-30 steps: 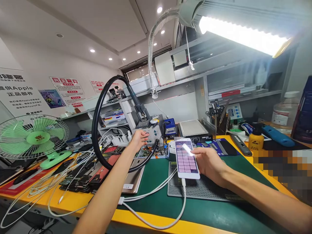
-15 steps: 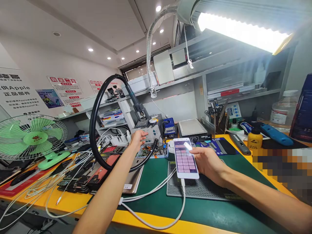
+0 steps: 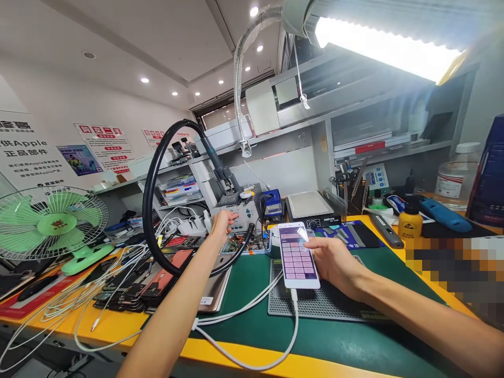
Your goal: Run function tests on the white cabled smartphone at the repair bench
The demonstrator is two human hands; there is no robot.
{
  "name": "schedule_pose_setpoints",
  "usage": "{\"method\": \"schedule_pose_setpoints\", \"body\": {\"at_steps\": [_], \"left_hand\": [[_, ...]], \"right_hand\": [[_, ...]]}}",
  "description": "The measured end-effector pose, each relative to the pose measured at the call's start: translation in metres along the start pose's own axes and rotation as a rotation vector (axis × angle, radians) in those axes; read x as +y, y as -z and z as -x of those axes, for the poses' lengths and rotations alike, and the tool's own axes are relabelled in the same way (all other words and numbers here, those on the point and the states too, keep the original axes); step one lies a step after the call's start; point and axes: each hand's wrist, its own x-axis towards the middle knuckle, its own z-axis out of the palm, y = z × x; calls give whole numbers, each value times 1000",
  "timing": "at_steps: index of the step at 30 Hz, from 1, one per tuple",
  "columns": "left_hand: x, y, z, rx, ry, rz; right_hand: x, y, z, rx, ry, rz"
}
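Note:
A white smartphone (image 3: 298, 257) with a lit screen of pinkish tiles stands tilted toward me. My right hand (image 3: 334, 262) grips its right edge, thumb in front and the other fingers partly hidden behind. A white charging cable (image 3: 295, 315) is plugged into the phone's lower end and loops across the green mat (image 3: 252, 294). My left hand (image 3: 223, 224) reaches forward to the front panel of a grey hot air station (image 3: 246, 212). Its index finger points at the panel while the other fingers curl loosely, holding nothing. Whether the fingertip touches the panel I cannot tell.
A thick black hose (image 3: 151, 210) arches beside my left forearm. Phone parts (image 3: 126, 289) and tangled white cables (image 3: 71, 294) lie left, near a green fan (image 3: 59, 223). A grey perforated pad (image 3: 334, 307) lies under the phone; a yellow bottle (image 3: 410, 223) stands right.
The index finger of my left hand now points more distinctly at the station's panel, with the other fingers more curled. The view has shifted slightly; my right hand keeps hold of the smartphone.

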Motion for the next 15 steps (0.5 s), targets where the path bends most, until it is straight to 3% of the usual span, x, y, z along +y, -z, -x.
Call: {"method": "schedule_pose_setpoints", "body": {"at_steps": [15], "left_hand": [[2,-1,1,31,-25,-142]], "right_hand": [[0,0,2,-1,12,-12]]}}
